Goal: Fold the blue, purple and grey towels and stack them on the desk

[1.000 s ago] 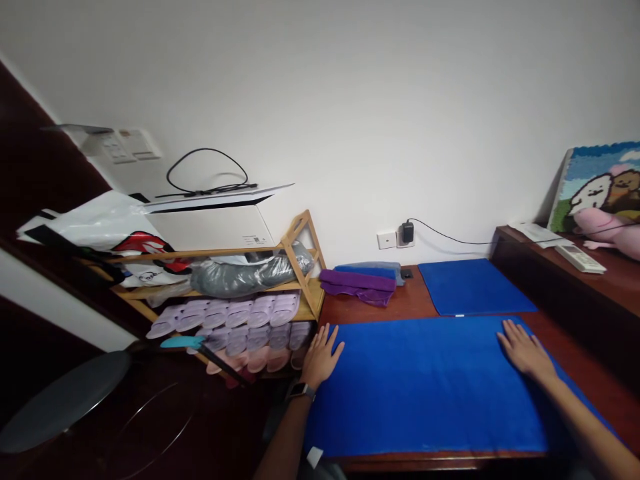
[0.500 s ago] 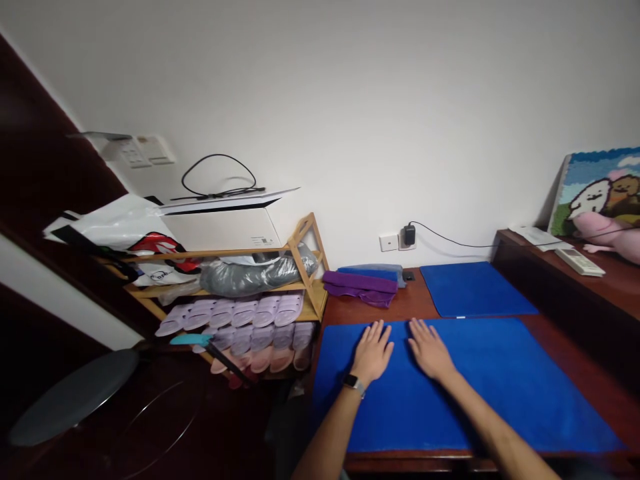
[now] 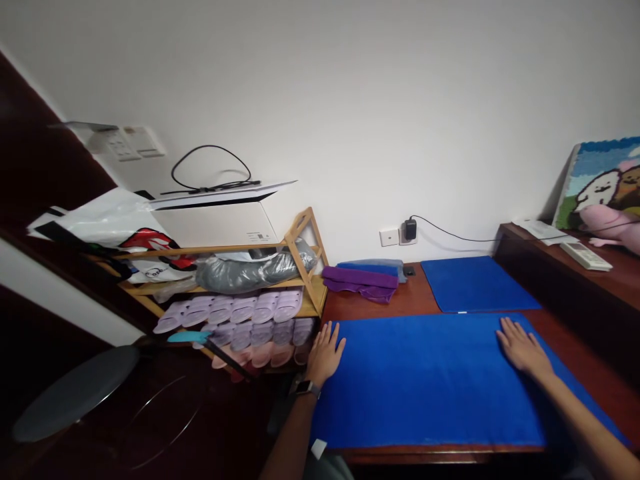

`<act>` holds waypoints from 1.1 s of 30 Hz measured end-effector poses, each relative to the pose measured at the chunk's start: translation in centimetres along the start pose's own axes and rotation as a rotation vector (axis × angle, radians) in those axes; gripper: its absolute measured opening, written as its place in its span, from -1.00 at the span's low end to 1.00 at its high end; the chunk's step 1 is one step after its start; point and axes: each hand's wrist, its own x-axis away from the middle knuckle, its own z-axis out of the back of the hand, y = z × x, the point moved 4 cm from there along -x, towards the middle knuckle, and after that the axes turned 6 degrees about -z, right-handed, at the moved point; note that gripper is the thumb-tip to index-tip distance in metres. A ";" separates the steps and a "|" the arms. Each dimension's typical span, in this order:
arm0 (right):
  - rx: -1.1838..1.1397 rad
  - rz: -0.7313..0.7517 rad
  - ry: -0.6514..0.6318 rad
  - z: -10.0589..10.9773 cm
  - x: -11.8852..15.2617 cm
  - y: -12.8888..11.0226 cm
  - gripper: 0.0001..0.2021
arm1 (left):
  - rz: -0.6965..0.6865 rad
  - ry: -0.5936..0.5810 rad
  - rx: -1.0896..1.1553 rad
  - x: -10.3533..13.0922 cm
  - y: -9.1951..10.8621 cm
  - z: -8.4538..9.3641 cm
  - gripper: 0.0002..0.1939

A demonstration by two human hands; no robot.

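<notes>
A large blue towel (image 3: 425,380) lies spread flat on the reddish-brown wooden table. My left hand (image 3: 325,353), with a watch on the wrist, rests flat at the towel's far left corner, fingers stretched out. Near its far right corner lies my right hand (image 3: 524,348), palm down and fingers extended. Neither hand grips anything. Beyond the large towel is a smaller blue towel (image 3: 477,283), also flat, with a small white tag on its near edge. Folded purple cloth (image 3: 361,281) sits at the back left, in front of blue and grey folded cloths (image 3: 385,268).
Left of the table stands a wooden rack (image 3: 313,267) with several pairs of slippers (image 3: 243,310) and a white box (image 3: 215,223). A black charger (image 3: 410,230) is plugged into the wall. On the raised right surface are a remote control (image 3: 585,255) and pink plush toy (image 3: 607,223).
My hands have moved apart across the large blue towel, the left to its left edge and the right toward its right edge. Both remain flat.
</notes>
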 end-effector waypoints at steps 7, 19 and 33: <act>0.019 -0.078 0.011 0.9 -1.7 4.4 -0.25 | 0.020 -0.031 -0.009 -0.5 0.7 0.8 -0.37; -0.238 0.548 0.012 1.9 18.1 -23.0 -0.31 | -0.274 0.049 0.096 6.0 14.6 3.4 -0.44; -0.080 0.204 0.047 -0.3 14.0 -6.9 -0.26 | -0.057 0.036 0.033 10.3 8.4 3.5 -0.40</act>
